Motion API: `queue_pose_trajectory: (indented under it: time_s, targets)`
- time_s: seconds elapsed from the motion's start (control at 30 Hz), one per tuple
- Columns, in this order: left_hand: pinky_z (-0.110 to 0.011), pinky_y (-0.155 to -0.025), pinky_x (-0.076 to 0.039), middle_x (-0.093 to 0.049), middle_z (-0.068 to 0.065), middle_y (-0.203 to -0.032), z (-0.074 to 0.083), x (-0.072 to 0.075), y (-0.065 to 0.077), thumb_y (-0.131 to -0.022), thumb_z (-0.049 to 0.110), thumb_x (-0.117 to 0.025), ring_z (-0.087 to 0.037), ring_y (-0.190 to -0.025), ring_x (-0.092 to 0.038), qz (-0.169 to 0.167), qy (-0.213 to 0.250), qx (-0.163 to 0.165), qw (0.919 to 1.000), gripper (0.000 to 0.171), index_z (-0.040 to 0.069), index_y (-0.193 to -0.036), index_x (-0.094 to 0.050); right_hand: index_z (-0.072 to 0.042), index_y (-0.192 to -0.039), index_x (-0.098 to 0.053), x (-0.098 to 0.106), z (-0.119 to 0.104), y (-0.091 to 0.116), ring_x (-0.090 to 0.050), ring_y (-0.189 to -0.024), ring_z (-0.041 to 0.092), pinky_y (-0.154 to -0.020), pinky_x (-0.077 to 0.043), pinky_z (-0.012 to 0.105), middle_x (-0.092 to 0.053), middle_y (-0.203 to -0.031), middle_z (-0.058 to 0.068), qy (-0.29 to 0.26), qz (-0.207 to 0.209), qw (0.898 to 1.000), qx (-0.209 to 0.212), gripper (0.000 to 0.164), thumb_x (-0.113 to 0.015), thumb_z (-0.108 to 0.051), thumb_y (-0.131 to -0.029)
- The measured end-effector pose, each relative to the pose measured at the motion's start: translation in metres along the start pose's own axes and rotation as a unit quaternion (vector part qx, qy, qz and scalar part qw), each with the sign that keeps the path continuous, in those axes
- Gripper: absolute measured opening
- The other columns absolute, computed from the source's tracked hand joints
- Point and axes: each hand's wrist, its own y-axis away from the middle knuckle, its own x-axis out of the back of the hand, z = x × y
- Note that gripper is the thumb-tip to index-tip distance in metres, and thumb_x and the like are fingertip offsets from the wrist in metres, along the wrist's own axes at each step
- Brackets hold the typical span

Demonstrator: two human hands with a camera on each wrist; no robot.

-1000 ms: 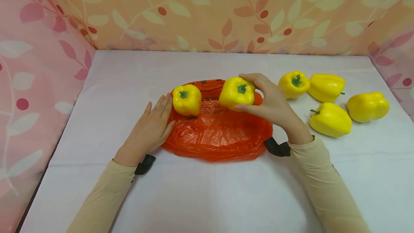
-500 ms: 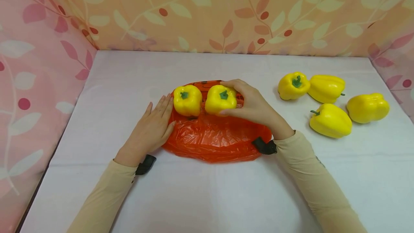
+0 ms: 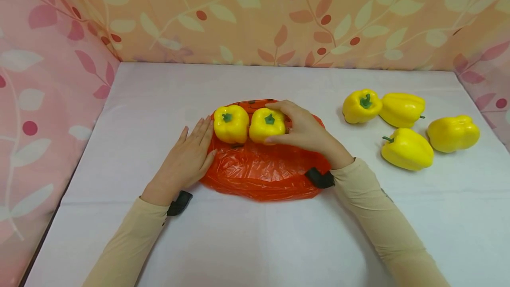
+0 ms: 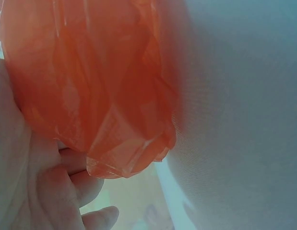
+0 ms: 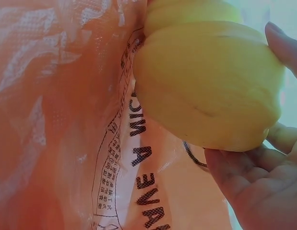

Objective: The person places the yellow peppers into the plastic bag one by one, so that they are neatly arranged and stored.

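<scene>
A red plastic bag [image 3: 263, 167] with black print lies in the middle of the table, its mouth spread wide. Two yellow bell peppers with green stems stand side by side in it, a left pepper [image 3: 231, 129] and a right pepper [image 3: 260, 129]. My right hand [image 3: 308, 132] grips the right pepper between thumb and fingers; the right wrist view shows this pepper [image 5: 210, 86] close up beside the printed plastic. My left hand [image 3: 187, 158] rests with straight fingers along the bag's left side, and in the left wrist view the red plastic [image 4: 90, 86] covers part of its fingers.
On the right of the white table [image 3: 247, 242] lie several more yellow peppers: one upright [image 3: 358, 112], one on its side behind [image 3: 400, 109], one nearer [image 3: 408, 152] and one far right [image 3: 454, 134]. Flowered cloth [image 3: 255, 17] hangs along the back and sides.
My right hand has moved left and down with its pepper, from above the bag's right part to beside the left pepper. My left hand stays in place.
</scene>
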Motion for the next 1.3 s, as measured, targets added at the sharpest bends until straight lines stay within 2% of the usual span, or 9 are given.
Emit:
queue_pose_trajectory:
  time_s: [0.43, 0.67, 1.03, 1.3]
  targets:
    - [-0.053, -0.112, -0.010, -0.011, -0.020, -0.155, -0.001, -0.001, 0.001, -0.098, 0.027, -0.044, -0.033, -0.142, -0.011, 0.001, -0.004, -0.001, 1.0000, 0.068, -0.008, -0.147, -0.012, -0.005, -0.136, -0.046, -0.009, 0.002, -0.011, -0.045, -0.122, 0.022, -0.105, -0.034, 0.038, -0.049, -0.135, 0.008, 0.029, -0.015, 0.999, -0.007, 0.077, -0.082, -0.031, -0.073]
    - [-0.053, -0.112, -0.009, -0.011, -0.020, -0.155, -0.001, -0.001, 0.001, -0.098, 0.027, -0.044, -0.033, -0.142, -0.011, 0.000, -0.002, 0.000, 1.0000, 0.068, -0.008, -0.147, -0.012, -0.004, -0.137, -0.045, -0.010, 0.002, -0.014, -0.045, -0.121, 0.022, -0.104, -0.037, 0.037, -0.047, -0.134, 0.010, 0.020, 0.005, 1.000, -0.011, 0.079, -0.082, -0.029, -0.073]
    - [-0.053, -0.112, -0.009, -0.011, -0.020, -0.155, 0.000, 0.001, 0.001, -0.098, 0.027, -0.044, -0.032, -0.143, -0.010, -0.006, 0.004, 0.002, 1.0000, 0.068, -0.007, -0.148, -0.012, -0.005, -0.137, -0.046, -0.008, 0.005, -0.012, -0.045, -0.120, 0.023, -0.103, -0.037, 0.038, -0.048, -0.130, 0.009, 0.047, 0.043, 0.998, -0.018, 0.084, -0.085, -0.034, -0.068]
    - [-0.053, -0.112, -0.010, -0.012, -0.020, -0.155, 0.000, 0.000, 0.000, -0.098, 0.027, -0.044, -0.032, -0.143, -0.011, 0.001, 0.000, -0.001, 1.0000, 0.068, -0.007, -0.148, -0.013, -0.003, -0.143, -0.035, -0.001, 0.005, -0.004, -0.039, -0.127, 0.026, -0.107, -0.031, 0.042, -0.040, -0.140, 0.012, 0.045, 0.007, 0.999, -0.020, 0.094, -0.086, -0.028, -0.068]
